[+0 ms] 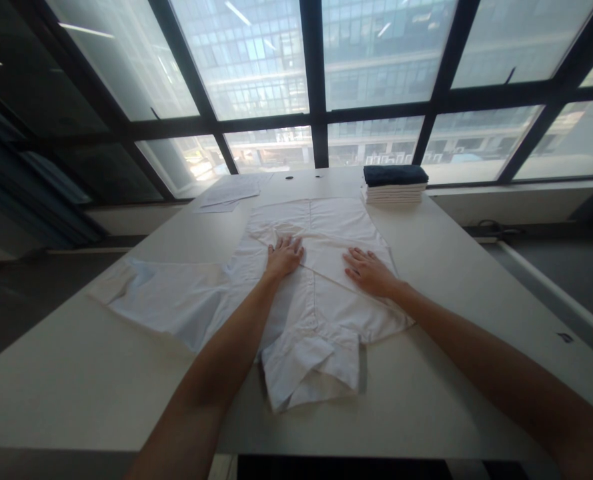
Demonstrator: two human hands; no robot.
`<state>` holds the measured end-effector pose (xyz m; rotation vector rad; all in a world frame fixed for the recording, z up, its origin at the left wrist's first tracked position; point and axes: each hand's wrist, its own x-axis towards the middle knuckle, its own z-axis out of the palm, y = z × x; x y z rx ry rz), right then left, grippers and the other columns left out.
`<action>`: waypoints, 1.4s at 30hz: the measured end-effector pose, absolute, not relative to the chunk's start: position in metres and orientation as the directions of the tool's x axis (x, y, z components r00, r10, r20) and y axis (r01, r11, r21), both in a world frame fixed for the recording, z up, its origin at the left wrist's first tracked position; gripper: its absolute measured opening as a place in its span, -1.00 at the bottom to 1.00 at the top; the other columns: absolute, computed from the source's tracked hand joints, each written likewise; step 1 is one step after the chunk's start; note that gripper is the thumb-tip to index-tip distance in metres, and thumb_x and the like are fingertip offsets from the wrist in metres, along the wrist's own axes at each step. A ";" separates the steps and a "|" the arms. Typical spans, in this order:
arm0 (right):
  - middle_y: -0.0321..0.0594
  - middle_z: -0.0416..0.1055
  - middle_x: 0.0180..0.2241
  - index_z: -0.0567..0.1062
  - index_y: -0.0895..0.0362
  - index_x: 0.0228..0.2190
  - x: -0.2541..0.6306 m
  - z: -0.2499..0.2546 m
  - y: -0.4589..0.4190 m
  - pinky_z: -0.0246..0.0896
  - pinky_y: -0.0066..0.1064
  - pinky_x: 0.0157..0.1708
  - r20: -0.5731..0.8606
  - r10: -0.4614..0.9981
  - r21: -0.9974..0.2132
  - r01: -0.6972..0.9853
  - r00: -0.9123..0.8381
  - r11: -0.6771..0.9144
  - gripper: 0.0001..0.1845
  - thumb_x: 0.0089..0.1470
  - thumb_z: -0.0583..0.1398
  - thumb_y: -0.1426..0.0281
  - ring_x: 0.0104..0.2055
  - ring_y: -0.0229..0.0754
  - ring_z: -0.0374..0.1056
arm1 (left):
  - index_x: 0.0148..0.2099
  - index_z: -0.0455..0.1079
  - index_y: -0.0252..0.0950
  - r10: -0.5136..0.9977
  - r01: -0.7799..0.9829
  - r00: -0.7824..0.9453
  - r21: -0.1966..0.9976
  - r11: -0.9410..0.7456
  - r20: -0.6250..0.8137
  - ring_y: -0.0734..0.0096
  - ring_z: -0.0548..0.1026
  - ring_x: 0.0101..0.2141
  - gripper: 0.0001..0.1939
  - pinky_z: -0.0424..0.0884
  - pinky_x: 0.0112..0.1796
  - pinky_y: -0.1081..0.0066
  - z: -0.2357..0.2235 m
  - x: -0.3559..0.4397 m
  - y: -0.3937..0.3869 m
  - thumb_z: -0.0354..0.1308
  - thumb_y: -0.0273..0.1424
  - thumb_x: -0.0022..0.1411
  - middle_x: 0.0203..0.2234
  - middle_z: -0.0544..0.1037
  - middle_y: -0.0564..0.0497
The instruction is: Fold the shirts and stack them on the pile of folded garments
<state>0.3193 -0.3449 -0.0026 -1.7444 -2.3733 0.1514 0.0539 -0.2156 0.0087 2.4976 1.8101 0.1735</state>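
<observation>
A white shirt lies spread on a pale table, one sleeve stretched out to the left and the right side folded over the middle. My left hand rests flat on the shirt's centre with fingers stretched out. My right hand lies flat on the folded-over part, fingers apart, a short way to the right of the other hand. Neither hand holds anything.
A stack of folded clothes, dark blue on top of white ones, stands at the table's far right. Some paper sheets lie at the far left. Large windows with dark frames rise behind the table. The floor drops away on both sides.
</observation>
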 end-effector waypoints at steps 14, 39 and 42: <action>-0.07 -0.05 0.47 0.19 0.10 0.40 0.303 0.001 -0.358 -0.30 0.02 0.44 0.096 0.881 -0.278 0.837 -0.463 0.471 -0.33 0.47 -0.25 0.11 0.52 -0.07 -0.21 | 0.50 0.07 -0.04 0.948 0.943 0.311 0.099 -0.316 0.068 -0.03 -0.01 0.44 -0.39 -0.04 0.33 -0.25 0.007 0.053 -0.215 -0.23 -0.08 0.51 0.48 0.03 -0.03; 0.05 -0.03 0.46 0.21 0.18 0.38 0.314 -0.002 -0.352 -0.24 0.10 0.41 0.112 0.911 -0.233 0.881 -0.397 0.413 -0.37 0.43 -0.06 0.17 0.50 0.02 -0.15 | 0.49 0.09 -0.09 0.947 0.943 0.314 0.091 -0.320 0.075 -0.06 0.01 0.43 -0.40 -0.02 0.31 -0.26 0.009 0.054 -0.216 -0.24 -0.10 0.52 0.48 0.04 -0.07; 0.02 -0.01 0.46 0.22 0.15 0.38 0.313 -0.004 -0.351 -0.23 0.07 0.41 0.121 0.918 -0.228 0.889 -0.379 0.397 -0.38 0.42 -0.07 0.18 0.50 0.01 -0.13 | 0.49 0.10 -0.08 0.947 0.944 0.312 0.090 -0.318 0.074 -0.05 0.01 0.43 -0.41 -0.02 0.32 -0.25 0.009 0.054 -0.217 -0.23 -0.10 0.52 0.48 0.04 -0.06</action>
